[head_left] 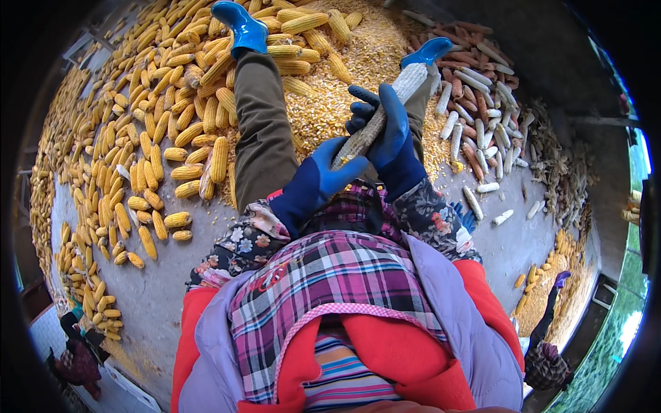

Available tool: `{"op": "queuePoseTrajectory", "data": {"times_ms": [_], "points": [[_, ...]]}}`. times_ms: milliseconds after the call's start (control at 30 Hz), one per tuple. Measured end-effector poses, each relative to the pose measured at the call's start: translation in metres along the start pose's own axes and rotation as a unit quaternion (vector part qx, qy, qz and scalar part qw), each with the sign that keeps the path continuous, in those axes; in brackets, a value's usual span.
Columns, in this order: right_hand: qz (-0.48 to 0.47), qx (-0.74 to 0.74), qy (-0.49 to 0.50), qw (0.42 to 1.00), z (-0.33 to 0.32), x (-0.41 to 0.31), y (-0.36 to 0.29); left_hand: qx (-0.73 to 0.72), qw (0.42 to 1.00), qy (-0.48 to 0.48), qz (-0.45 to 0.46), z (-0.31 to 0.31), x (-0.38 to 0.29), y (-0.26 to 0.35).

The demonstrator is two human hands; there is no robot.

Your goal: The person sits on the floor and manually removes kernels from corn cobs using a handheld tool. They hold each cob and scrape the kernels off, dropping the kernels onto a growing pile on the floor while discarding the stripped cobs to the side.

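Observation:
A pale, mostly bare corn cob (409, 85) slants up and away across my lap. A few yellow kernels show near its lower end. My left hand (321, 178), in a blue coated work glove, closes around that lower end. My right hand (390, 129), gloved the same way, grips the cob around its middle, with dark fingertips showing on its left side. Beyond both hands, loose corn kernels (330, 116) are heaped between my outstretched legs. Unshelled ears of corn (304, 23) lie on the far part of that heap.
A broad pile of yellow ears (124, 149) spreads to the left. Stripped cobs (480, 93) are heaped at right beside dry husks (552, 160). A loose blue glove (467, 219) lies on the concrete floor (496, 248). Other people (77, 361) are at the lower left and lower right.

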State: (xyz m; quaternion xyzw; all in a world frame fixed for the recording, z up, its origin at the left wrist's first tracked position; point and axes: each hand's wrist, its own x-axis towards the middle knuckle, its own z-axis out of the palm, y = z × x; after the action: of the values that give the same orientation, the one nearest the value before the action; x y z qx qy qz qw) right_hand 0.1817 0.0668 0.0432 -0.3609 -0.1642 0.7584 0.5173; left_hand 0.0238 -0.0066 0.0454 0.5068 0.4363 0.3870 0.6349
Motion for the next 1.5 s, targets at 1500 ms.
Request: {"op": "queuePoseTrajectory", "data": {"times_ms": [1500], "points": [[-0.038,-0.03,0.004,0.999,0.008,-0.014,-0.014,-0.309,0.927,-0.079,-0.197,-0.027,0.003,-0.035]]}}
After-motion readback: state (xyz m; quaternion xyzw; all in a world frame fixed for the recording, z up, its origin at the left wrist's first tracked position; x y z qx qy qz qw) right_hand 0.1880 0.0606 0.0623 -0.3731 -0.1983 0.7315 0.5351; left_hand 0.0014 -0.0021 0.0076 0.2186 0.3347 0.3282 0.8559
